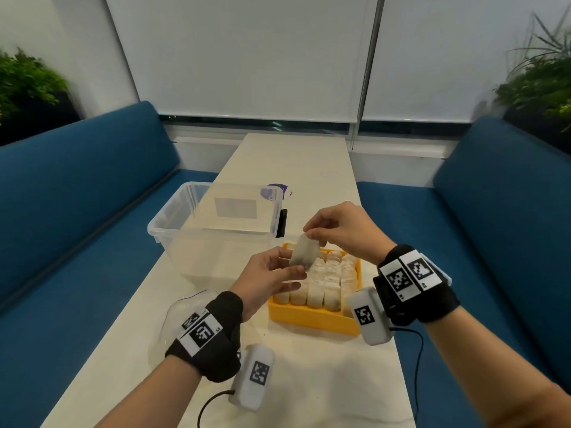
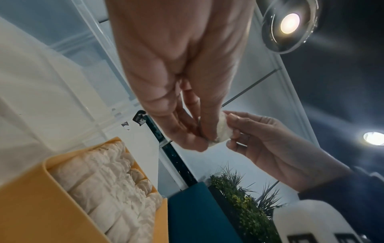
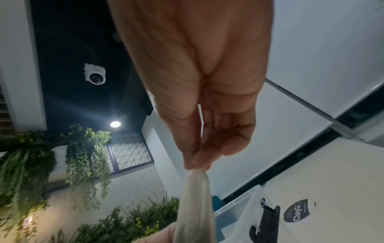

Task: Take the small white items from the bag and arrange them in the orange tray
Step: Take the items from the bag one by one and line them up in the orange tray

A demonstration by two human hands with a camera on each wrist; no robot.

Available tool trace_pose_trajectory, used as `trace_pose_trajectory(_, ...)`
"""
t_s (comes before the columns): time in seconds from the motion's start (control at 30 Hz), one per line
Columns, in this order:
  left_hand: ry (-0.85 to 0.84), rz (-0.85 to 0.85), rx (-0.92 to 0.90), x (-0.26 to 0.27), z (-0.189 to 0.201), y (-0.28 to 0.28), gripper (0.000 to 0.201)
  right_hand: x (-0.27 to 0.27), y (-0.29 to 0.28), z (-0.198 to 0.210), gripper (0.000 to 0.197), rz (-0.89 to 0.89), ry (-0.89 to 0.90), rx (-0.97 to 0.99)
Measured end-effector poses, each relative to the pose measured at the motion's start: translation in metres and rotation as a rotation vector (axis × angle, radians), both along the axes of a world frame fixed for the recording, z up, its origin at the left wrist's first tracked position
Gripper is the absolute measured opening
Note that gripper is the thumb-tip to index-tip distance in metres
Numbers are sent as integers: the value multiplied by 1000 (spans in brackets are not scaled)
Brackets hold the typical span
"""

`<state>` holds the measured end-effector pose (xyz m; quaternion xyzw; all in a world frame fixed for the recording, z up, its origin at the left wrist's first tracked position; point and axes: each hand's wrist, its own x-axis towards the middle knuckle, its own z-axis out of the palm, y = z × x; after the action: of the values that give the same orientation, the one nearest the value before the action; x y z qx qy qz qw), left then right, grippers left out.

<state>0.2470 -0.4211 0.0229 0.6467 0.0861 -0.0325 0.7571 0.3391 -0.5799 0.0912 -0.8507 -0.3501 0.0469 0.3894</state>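
Both hands hold one small white packet (image 1: pixel 304 253) in the air just above the far left corner of the orange tray (image 1: pixel 312 318). My left hand (image 1: pixel 272 274) pinches its lower end between thumb and fingers. My right hand (image 1: pixel 336 227) pinches its top edge. In the left wrist view the packet (image 2: pixel 223 129) sits between both hands, and in the right wrist view the packet (image 3: pixel 197 202) hangs below my pinching fingertips (image 3: pixel 197 162). The tray holds several rows of white packets (image 1: pixel 327 282) standing upright. A clear plastic bag (image 1: pixel 182 310) lies flat on the table behind my left wrist.
A clear plastic storage box (image 1: pixel 216 230) with a black latch stands on the white table (image 1: pixel 309 381) just left of and behind the tray. A purple round sticker (image 1: pixel 275 191) lies beyond the box. Blue benches (image 1: pixel 77 242) flank the narrow table on both sides.
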Motion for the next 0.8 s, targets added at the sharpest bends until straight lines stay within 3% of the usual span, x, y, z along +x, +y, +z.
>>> trace_pose_trajectory(0.17, -49, 73, 16, 1, -2, -7, 34, 1, -6, 7, 13, -11, -12, -32)
trace_pose_trajectory(0.3, -18, 3, 88, 0, -5, -8, 41, 6, -11, 1, 12, -29, -18, -101)
trace_pose_trajectory(0.4, 17, 13, 191, -4, -10, -6, 39, 12, -16, -20, 10, -63, -25, -228)
trace_pose_trajectory(0.63, 60, 73, 230, -11, -18, 2, 29, 16, -21, -90, 16, -27, 33, -595)
trace_pose_trajectory(0.8, 57, 96, 257, -19, -19, 8, 25, 23, -13, -116, 16, -4, 101, -732)
